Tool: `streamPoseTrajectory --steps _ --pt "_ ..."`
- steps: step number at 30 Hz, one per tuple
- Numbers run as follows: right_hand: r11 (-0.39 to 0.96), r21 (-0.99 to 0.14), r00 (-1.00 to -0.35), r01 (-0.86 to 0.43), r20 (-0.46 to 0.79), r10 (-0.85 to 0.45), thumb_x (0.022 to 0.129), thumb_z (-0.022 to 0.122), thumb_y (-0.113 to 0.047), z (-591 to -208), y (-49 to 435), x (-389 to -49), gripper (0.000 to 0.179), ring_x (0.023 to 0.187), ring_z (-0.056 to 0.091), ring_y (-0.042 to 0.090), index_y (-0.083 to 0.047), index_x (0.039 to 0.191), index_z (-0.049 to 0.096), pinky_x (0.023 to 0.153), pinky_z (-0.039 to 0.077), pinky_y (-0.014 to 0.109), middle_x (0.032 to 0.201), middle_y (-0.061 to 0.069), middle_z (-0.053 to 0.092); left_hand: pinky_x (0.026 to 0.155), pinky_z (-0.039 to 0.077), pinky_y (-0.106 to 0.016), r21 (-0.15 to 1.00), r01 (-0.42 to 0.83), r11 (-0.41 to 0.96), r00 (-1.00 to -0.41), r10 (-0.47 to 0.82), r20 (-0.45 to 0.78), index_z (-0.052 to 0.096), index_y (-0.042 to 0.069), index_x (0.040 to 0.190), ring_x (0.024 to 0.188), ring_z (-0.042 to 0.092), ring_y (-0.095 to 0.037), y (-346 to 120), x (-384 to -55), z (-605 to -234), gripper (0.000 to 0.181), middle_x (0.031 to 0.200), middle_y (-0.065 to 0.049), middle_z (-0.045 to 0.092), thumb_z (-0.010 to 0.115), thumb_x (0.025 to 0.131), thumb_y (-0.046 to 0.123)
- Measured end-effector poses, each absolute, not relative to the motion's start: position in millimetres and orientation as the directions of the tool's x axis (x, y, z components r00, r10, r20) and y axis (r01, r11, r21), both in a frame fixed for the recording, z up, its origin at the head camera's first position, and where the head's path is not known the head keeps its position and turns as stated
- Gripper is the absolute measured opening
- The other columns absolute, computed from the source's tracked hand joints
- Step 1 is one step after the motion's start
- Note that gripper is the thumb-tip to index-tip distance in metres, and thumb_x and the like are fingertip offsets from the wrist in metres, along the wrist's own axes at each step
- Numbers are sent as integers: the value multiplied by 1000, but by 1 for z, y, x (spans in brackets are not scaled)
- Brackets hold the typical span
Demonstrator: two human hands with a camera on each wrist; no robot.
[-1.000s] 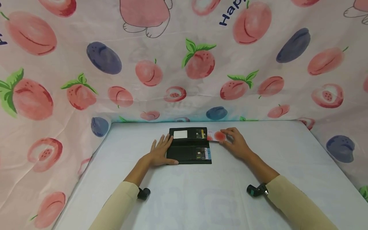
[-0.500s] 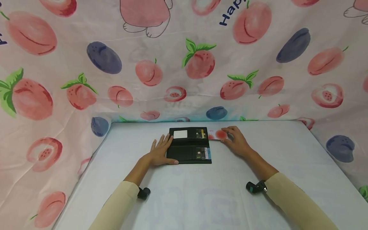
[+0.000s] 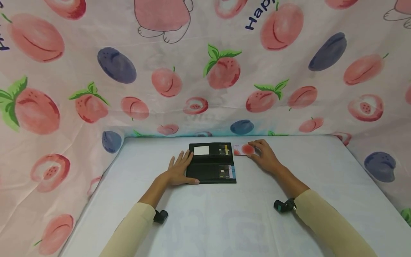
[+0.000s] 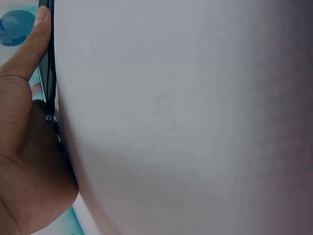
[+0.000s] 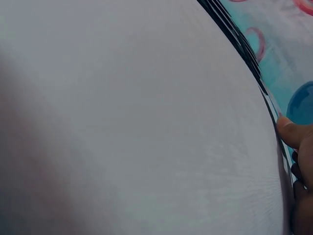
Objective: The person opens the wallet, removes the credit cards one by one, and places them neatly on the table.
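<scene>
Backdrop [image 3: 192,53]: fruit-printed, behind white table [image 3: 205,217]
Black wallet [image 3: 205,172]: unfolded on the table
Left hand [image 3: 178,173]: fingers spread on its left side
Right hand [image 3: 264,157]: pinches pink card [image 3: 242,150] just beside its right edge

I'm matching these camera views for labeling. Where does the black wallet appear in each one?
Head: the black wallet lies open, just below the picture's centre.
Left wrist: the black wallet shows edge-on, narrow, at upper left.
Right wrist: the black wallet shows nearly edge-on, slanting, at upper right.
Shared landmark: the white tabletop, in all three.
</scene>
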State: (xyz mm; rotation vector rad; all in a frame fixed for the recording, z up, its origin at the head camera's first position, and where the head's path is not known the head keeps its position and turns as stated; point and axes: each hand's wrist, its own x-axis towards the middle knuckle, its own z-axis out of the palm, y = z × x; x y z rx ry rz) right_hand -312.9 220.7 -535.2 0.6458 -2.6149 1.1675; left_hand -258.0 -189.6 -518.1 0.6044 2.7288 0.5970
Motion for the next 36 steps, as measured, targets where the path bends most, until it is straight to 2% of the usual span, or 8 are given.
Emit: streamPoseTrajectory --steps 11,13,20,24,31,36 --pt "636 -641 -903 -430 299 -309 96 77 -7 -534 221 -321 46 130 45 45 7 138 62 112 39 63 135 28 50 122 -15 -62 484 351 802 -865 476 -162 7 5 169 159 -12 -39 -187 -249 -504 129 175 -19 -4 75 83 72" --pt "643 -629 -899 -438 302 -317 97 76 -7 -534 220 -321 47 130 44 46 8 138 62 112 38 64 136 29 49 121 -15 -63 482 364 797 -863 484 -148 6 6 169 159 -13 -40 -189 -250 -508 130 175 -18 -4 73 83 76" --pt "663 -597 -892 -451 307 -331 99 73 -9 -531 218 -320 50 131 43 47 9 143 58 111 37 65 138 30 49 122 -15 -62 489 344 801 -864 474 -169 6 5 169 159 -13 -39 -188 -250 -503 129 175 -18 -5 76 83 70" --pt "668 -591 -892 -452 310 -330 99 72 -9 -530 217 -319 52 133 43 47 9 145 56 113 36 65 139 30 49 122 -16 -59 462 351 815 -864 471 -175 2 9 170 159 -15 -36 -189 -252 -509 130 176 -14 -8 73 83 75" --pt "676 -586 -895 -446 314 -318 99 74 -14 -531 217 -319 58 141 42 46 6 148 53 118 32 64 148 28 52 123 -14 -61 455 338 824 -865 463 -195 3 7 169 159 -14 -37 -186 -251 -503 127 175 -16 -7 77 86 66" --pt "664 -602 -896 -443 320 -307 100 71 -11 -534 216 -320 52 143 44 44 5 147 56 119 31 62 149 24 55 123 -12 -62 434 337 836 -867 455 -204 3 8 169 159 -13 -37 -185 -249 -499 123 175 -16 -6 79 88 60"
